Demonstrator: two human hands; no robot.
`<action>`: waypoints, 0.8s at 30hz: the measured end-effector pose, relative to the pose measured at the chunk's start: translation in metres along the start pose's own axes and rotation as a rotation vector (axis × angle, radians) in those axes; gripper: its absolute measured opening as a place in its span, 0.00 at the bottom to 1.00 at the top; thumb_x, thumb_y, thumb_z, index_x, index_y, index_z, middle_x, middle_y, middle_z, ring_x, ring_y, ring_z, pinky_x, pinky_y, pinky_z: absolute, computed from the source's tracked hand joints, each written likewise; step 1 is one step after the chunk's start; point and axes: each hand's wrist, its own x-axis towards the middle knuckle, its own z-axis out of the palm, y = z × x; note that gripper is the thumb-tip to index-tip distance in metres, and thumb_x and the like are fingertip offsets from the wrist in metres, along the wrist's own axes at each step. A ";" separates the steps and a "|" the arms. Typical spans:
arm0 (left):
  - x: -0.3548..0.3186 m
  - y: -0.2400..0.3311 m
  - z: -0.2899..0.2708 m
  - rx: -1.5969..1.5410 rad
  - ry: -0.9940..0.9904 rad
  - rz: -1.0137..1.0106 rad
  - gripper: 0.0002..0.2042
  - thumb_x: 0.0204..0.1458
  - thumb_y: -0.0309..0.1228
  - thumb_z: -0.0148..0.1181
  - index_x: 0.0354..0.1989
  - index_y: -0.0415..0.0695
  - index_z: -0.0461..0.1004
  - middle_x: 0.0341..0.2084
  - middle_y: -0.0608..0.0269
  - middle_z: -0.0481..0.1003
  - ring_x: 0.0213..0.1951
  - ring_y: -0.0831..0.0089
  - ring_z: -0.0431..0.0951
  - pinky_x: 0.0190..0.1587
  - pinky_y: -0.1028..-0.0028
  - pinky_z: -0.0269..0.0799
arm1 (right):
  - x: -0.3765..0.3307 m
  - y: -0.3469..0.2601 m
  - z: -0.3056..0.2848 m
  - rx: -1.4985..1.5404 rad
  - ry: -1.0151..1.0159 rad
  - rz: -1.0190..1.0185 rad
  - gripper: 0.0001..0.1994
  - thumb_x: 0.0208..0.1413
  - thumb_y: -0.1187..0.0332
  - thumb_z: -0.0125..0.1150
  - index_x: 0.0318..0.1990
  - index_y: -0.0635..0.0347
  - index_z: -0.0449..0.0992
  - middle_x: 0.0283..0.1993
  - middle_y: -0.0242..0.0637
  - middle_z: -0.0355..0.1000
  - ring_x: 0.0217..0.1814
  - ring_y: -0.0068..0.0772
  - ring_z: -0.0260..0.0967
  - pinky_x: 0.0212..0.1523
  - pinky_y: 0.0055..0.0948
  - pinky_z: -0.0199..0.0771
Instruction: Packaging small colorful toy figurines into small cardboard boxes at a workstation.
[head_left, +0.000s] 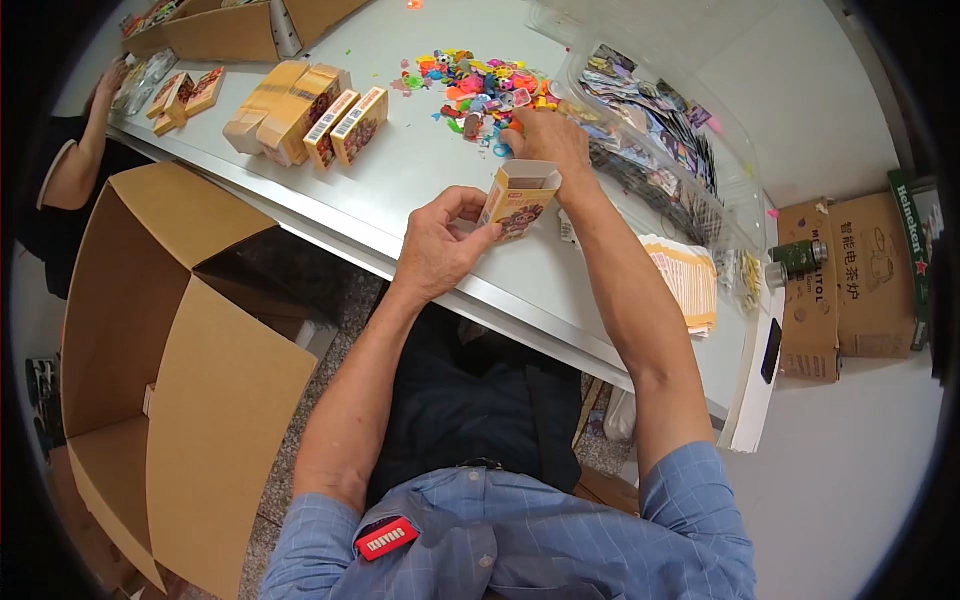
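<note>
White table (pixel 425 160), seemingly plastic trinkets (pixel 485 80) atop

Bright, even light over the white table (pixel 375 190), deep shadow beneath, curved fisheye edges, black vignette.

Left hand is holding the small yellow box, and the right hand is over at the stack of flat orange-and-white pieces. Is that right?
Not quite: the right hand is at the near edge of the pile of colourful trinkets, not at the stack of flat orange-and-white pieces. The head view shows this. The left hand is indeed holding the small yellow box.
</note>
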 end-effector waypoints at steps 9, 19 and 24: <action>0.001 0.002 0.001 -0.028 0.054 0.010 0.15 0.51 0.24 0.68 0.47 0.36 0.77 0.36 0.57 0.83 0.39 0.76 0.82 0.39 0.77 0.80 | -0.004 0.003 0.008 0.044 0.063 0.075 0.20 0.56 0.54 0.62 0.51 0.54 0.80 0.36 0.46 0.81 0.41 0.50 0.80 0.42 0.49 0.78; 0.000 -0.001 -0.002 -0.172 0.079 0.010 0.13 0.53 0.19 0.65 0.47 0.36 0.75 0.43 0.57 0.80 0.40 0.80 0.80 0.37 0.81 0.79 | 0.000 -0.003 0.011 0.037 0.098 0.181 0.18 0.56 0.55 0.60 0.50 0.52 0.81 0.42 0.48 0.81 0.45 0.51 0.80 0.45 0.49 0.77; 0.004 -0.002 0.001 -0.248 0.100 0.066 0.16 0.54 0.18 0.65 0.51 0.35 0.72 0.44 0.55 0.79 0.47 0.75 0.80 0.43 0.79 0.80 | -0.028 0.009 -0.005 0.329 0.419 0.061 0.14 0.58 0.63 0.65 0.49 0.57 0.81 0.41 0.44 0.81 0.41 0.40 0.80 0.43 0.37 0.78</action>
